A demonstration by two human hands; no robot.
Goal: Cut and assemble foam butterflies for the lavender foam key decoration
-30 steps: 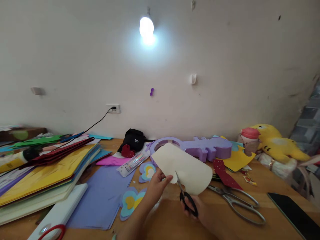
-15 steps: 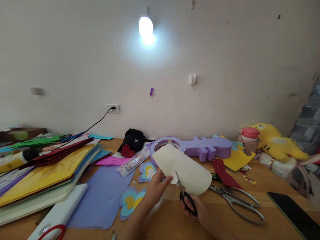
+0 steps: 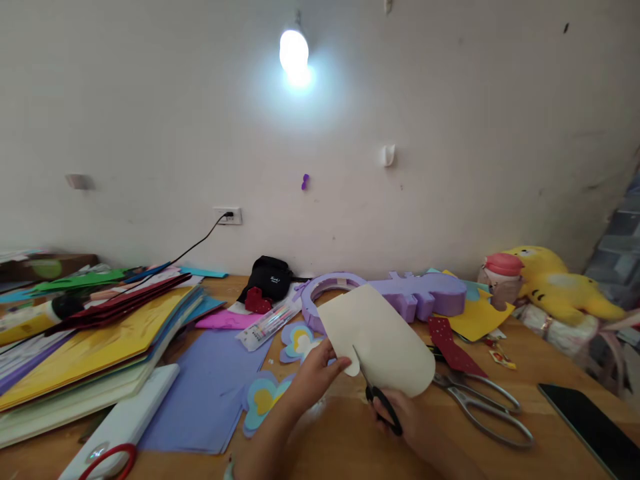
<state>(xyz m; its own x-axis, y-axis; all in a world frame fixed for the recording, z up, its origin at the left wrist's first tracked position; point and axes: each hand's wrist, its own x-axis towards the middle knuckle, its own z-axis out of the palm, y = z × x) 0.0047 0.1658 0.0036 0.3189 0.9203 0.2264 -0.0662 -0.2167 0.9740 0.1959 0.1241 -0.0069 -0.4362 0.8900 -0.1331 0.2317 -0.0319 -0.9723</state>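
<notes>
A cream sheet of paper (image 3: 387, 337) with rounded corners is held above the table. My left hand (image 3: 320, 373) pinches its lower left edge between thumb and fingers. In my right hand (image 3: 400, 417) are black-handled scissors (image 3: 383, 403), their blades pointing up and left against the paper near my left thumb. A small rounded flap of the sheet hangs beside that thumb. Under and left of my left hand lie layered paper butterflies (image 3: 265, 400) in blue, lilac and yellow. Behind the sheet is a purple key-shaped form (image 3: 420, 293).
Lilac sheets (image 3: 205, 387) and a stack of coloured paper (image 3: 115, 333) lie left, near a white case (image 3: 130, 420) and red-handled scissors (image 3: 117, 460). On the right are large metal scissors (image 3: 485, 407), a dark phone (image 3: 590, 420) and a yellow plush toy (image 3: 555, 280).
The paper, both hands and the scissors have shifted slightly right in view. The sheet appears flatter and less curled, and the whole view has moved a little.
</notes>
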